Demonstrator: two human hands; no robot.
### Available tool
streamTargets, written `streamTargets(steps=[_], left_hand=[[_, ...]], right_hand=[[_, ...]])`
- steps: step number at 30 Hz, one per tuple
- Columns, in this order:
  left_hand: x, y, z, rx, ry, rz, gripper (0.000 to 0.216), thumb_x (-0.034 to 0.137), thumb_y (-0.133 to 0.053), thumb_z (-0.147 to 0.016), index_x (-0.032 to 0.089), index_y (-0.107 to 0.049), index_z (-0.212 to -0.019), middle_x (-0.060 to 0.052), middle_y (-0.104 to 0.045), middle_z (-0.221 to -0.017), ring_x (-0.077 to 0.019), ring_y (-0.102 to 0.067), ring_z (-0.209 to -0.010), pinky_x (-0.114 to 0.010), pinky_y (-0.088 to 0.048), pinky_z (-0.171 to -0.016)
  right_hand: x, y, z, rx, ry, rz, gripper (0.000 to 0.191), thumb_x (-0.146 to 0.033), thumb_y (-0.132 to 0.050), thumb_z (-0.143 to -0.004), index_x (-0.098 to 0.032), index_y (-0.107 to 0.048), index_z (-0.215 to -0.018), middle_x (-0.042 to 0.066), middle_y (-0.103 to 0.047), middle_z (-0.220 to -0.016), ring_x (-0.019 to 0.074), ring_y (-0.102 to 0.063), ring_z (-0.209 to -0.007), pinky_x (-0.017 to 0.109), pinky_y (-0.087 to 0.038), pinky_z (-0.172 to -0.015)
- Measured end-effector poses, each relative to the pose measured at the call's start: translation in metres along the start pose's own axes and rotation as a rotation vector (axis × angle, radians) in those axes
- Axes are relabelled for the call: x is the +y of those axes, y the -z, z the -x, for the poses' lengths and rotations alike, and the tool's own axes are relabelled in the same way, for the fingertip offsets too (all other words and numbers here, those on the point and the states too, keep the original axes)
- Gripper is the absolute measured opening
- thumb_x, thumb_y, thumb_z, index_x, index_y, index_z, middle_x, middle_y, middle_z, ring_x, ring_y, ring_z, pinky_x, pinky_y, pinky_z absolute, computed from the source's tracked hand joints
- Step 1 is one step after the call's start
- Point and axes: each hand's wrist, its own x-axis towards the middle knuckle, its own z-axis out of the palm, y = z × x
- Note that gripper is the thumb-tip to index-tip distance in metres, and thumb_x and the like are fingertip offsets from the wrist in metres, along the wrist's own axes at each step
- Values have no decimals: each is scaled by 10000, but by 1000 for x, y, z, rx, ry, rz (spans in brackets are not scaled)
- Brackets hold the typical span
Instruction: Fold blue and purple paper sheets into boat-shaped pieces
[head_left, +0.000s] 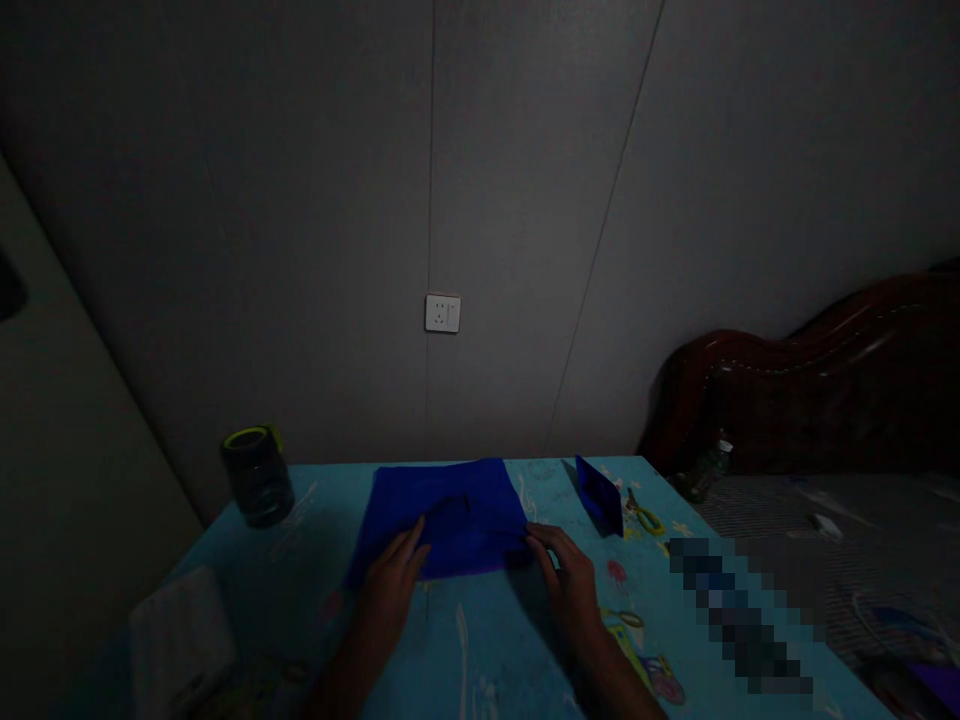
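Observation:
A deep blue sheet [469, 540], apparently paper, lies on the light blue table near its far edge. My left hand [394, 575] rests on the sheet's near left part, its fingers stretched out and apart. At the right edge of the sheet, my right hand [566, 570] has its fingertips closed on the border. A small dark mark and a thin dark line show on the sheet's middle; I cannot tell whether they are a slit or a shadow. To the right, a folded blue piece [600, 497] stands on the table beside yellow-handled scissors [645, 516].
A dark mug-like container [257, 478] with a yellow-green rim stands at the back left. Nearer on the left is a pale box-like object [182, 635]. Behind the table, a grey wall carries a white socket [442, 313]. A bed with a dark wooden headboard [795, 400] is at right.

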Motion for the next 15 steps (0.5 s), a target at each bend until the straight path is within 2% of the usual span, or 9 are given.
streamTargets(steps=[4, 9, 12, 15], left_hand=[[4, 2, 3, 79, -90, -23, 509, 489, -428, -949, 178, -601, -1313, -117, -741, -1118, -240, -721, -997, -352, -583, -889], [6, -1, 7, 185, -143, -97, 488, 427, -416, -978, 174, -525, -1382, -123, -650, -1314, -238, -629, -1190, -360, -520, -1007], [6, 0, 8, 207, -183, -149, 477, 378, -418, -987, 186, -473, -1421, -119, -620, -1352, -236, -611, -1211, -355, -527, -1000], [6, 2, 9, 186, -289, -193, 457, 336, -421, -990, 220, -461, -1430, -95, -660, -1306, -221, -640, -1173, -322, -554, -962]], right_hand=[[-3, -5, 6, 13, 50, 45, 187, -306, -554, -963, -225, -708, -1031, 73, -764, -948, 225, -741, -846, 346, -610, -750], [-16, -21, 15, 10, 107, 49, 268, -223, -543, -951, -245, -657, -1193, 78, -735, -1006, 214, -720, -895, 337, -598, -776], [-20, -27, 16, 11, 59, 26, 349, -198, -517, -936, -251, -627, -1263, 92, -698, -1066, 215, -691, -948, 346, -584, -801], [-17, -23, 13, 75, -67, -32, 295, -222, -525, -920, -241, -680, -1170, 94, -679, -1077, 225, -659, -984, 368, -554, -833]])
